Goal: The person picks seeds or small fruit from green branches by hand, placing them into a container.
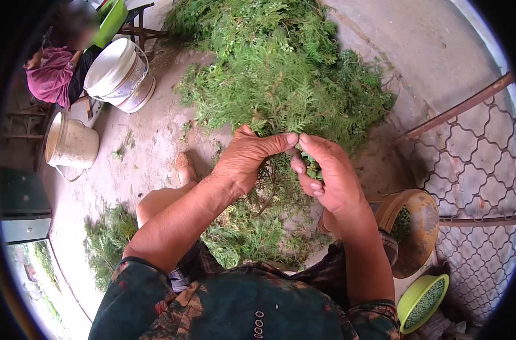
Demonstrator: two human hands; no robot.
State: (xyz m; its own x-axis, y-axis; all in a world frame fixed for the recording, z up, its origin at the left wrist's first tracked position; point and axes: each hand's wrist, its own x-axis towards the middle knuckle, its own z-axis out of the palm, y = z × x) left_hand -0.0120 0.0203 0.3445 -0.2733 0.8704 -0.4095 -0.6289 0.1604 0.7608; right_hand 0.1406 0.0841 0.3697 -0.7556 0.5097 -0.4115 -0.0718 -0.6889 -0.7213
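Observation:
My left hand [241, 161] is closed around the stem of a leafy evergreen branch [269, 102], its thumb stretched toward my right hand. The branch fans out beyond the hand over a big heap of similar cuttings. My right hand [337, 173] is curled, with small green cones [312, 168] held in its fingers. Its thumb and fingertips meet at the left thumb tip, beside the sprigs. What is pinched exactly at that point is too small to make out.
An evergreen heap [252, 22] covers the floor ahead; loose sprigs [110, 235] lie left. A yellowish bucket [422, 238] and a lime-green basin [405, 306] hold green cones at right, near a metal lattice [468, 153]. White buckets [119, 73] stand left by a seated person [51, 73].

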